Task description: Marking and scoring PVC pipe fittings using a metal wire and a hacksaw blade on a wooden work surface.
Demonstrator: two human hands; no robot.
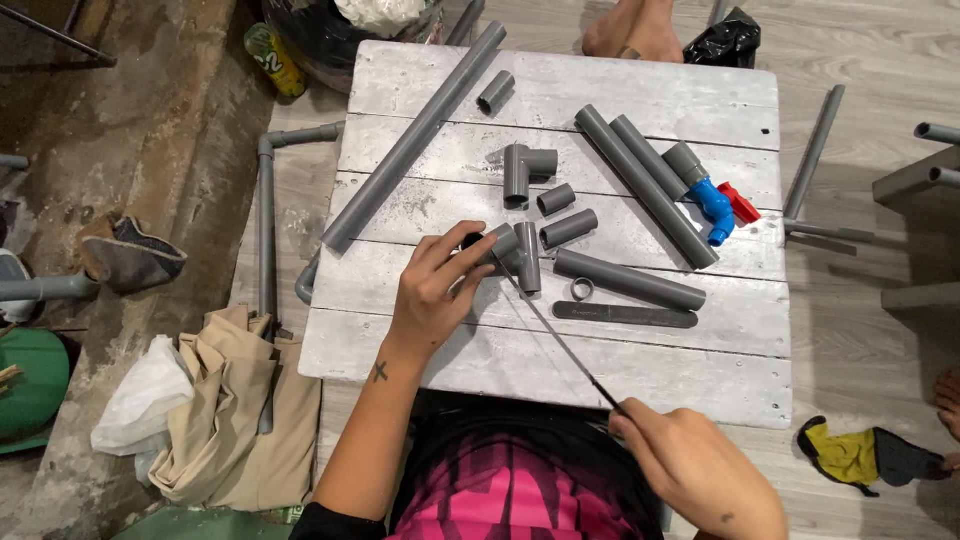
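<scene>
A grey plastic tee fitting (518, 255) was held on the whitewashed plank table (700, 370). Behind it, a grey plastic elbow fitting (522, 168) was laid; to its left, a long grey plastic pipe (415, 135); to its right, a short grey pipe length (628, 279).

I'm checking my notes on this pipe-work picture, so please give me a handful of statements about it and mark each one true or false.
1. The left hand holds a grey pipe fitting on the white wooden table. True.
2. The right hand holds a thin blade that reaches to the fitting. True.
3. The blue elbow lies at the table's left edge. False: it lies near the right edge, joined to a grey pipe, beside a red part.
4. The longest grey pipe stands upright. False: it lies flat, slanting across the table's left side.
5. A small grey ring lies on the table. True.
</scene>
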